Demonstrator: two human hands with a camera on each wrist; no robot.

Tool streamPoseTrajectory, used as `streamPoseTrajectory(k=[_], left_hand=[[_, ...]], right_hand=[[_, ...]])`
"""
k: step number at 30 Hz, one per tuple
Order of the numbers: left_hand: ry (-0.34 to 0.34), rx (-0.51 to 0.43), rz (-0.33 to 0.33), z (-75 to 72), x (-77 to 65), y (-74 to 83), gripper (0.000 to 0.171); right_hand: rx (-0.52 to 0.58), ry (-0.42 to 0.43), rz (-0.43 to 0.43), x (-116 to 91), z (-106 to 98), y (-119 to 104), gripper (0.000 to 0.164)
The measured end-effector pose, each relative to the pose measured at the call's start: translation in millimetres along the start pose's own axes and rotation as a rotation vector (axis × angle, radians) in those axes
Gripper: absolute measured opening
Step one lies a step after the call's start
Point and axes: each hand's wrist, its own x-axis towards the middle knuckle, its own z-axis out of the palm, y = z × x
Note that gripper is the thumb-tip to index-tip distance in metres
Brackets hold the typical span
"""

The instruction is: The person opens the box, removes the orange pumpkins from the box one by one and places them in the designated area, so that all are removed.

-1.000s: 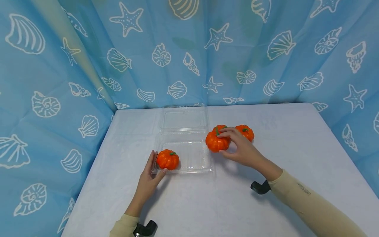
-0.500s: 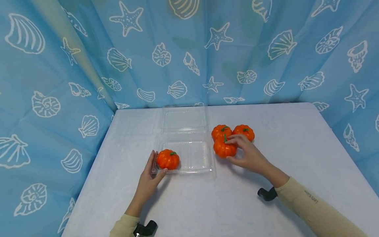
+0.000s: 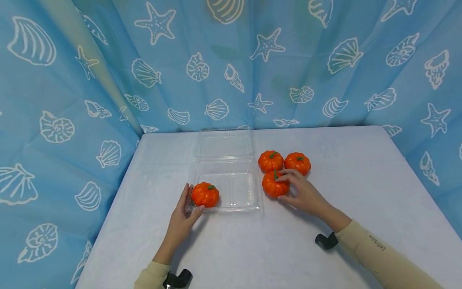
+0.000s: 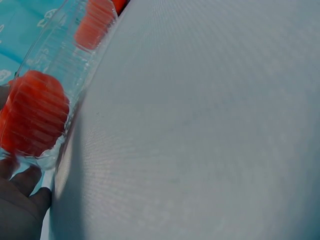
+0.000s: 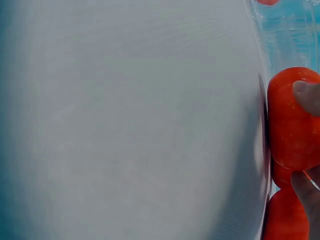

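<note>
My right hand (image 3: 306, 196) grips a small orange toy pumpkin (image 3: 273, 186) with a green stem, thumb on the near side and fingers over the top. In the right wrist view this pumpkin (image 5: 292, 125) sits close against the white tabletop, the thumb across its face. A clear plastic clamshell container (image 3: 234, 186) lies to the left, its lid (image 3: 224, 145) folded back. Another toy pumpkin (image 3: 205, 195) stands in its front left corner. Around that corner my left hand (image 3: 182, 220) holds the container, thumb at the front edge and fingers along the left side.
Right behind the gripped pumpkin stand two more toy pumpkins, a left one (image 3: 270, 161) and a right one (image 3: 298, 163), side by side. Everything lies on a white-covered table (image 3: 245, 253). Blue shell-print curtains (image 3: 216, 80) rise behind its far edge and along both sides.
My right hand has moved right and toward me with its pumpkin, away from the container, and lowered it in front of the other two pumpkins. The left hand and container have stayed put.
</note>
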Motion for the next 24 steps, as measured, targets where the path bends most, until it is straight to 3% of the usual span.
streamPoseTrajectory(k=[24], left_hand=[[0.0,-0.001,-0.001,-0.3,-0.2,2.0,0.088]], right_hand=[[0.006,0.04,-0.001,-5.7,-2.0,-5.4,0.035]])
